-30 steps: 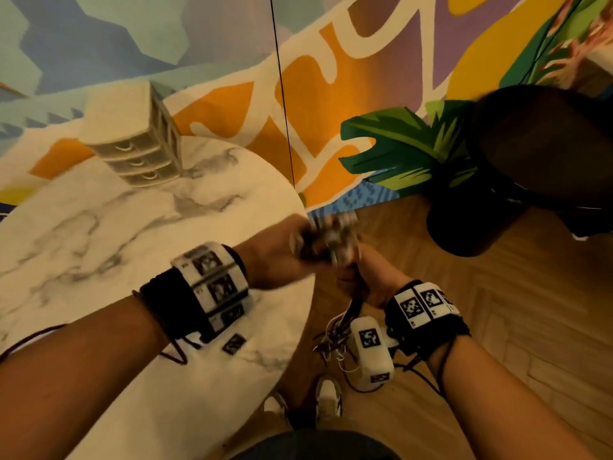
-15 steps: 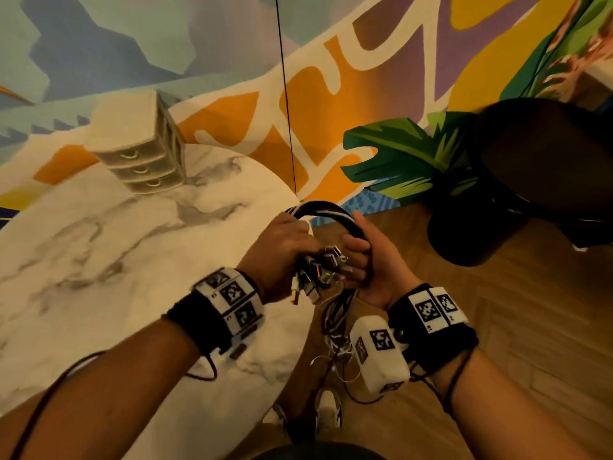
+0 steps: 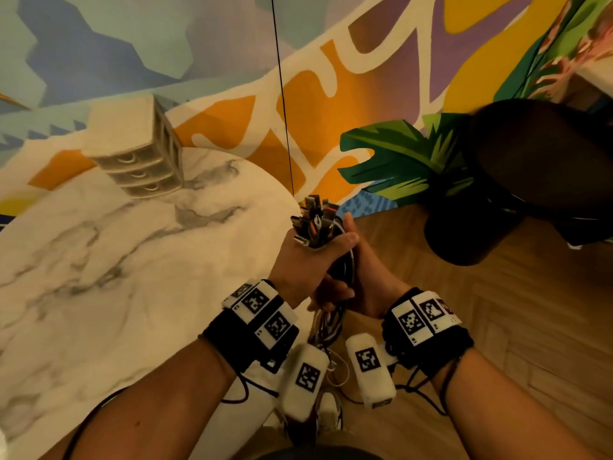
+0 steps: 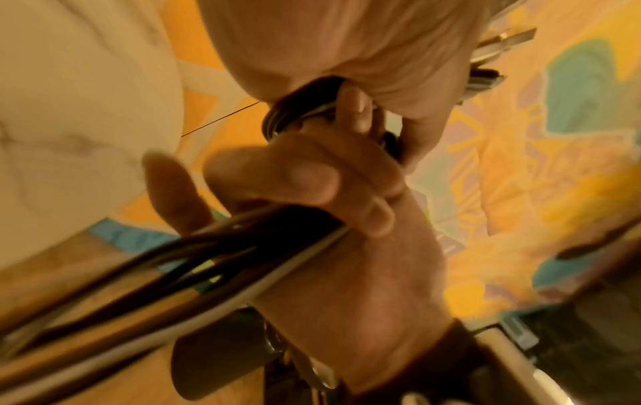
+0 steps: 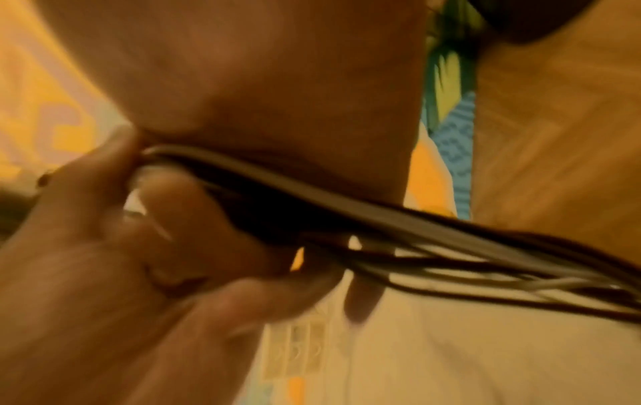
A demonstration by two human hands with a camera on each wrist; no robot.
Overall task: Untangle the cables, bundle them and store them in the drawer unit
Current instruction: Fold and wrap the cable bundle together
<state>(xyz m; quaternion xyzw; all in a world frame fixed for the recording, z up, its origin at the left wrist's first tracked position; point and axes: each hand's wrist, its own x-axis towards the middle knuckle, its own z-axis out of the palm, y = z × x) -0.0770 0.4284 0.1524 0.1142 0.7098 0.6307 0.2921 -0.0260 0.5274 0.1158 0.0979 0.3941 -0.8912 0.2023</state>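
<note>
A bundle of black and white cables [image 3: 345, 270] is held upright just past the table's right edge. My left hand [image 3: 306, 260] grips it near the top, and several metal plugs [image 3: 315, 219] stick up out of the fist. Just below, touching the left hand, my right hand [image 3: 365, 280] grips the same bundle. Loose cable loops [image 3: 328, 323] hang beneath both hands. The cables [image 4: 225, 263] run blurred through the right hand's fingers in the left wrist view, and the strands [image 5: 346, 216] fan out to the right in the right wrist view. The beige drawer unit [image 3: 139, 151] stands at the table's far side with its three drawers closed.
The round marble table [image 3: 99, 260] fills the left of the head view. A dark round stool or pot [image 3: 471, 224] stands on the wooden floor [image 3: 497, 327] to the right. A painted wall lies behind. A thin black line [image 3: 282, 94] hangs down the wall.
The cable loop that arched over both hands is gone. The plugs now point straight up from my left fist, and my right hand has slid below it on the bundle.
</note>
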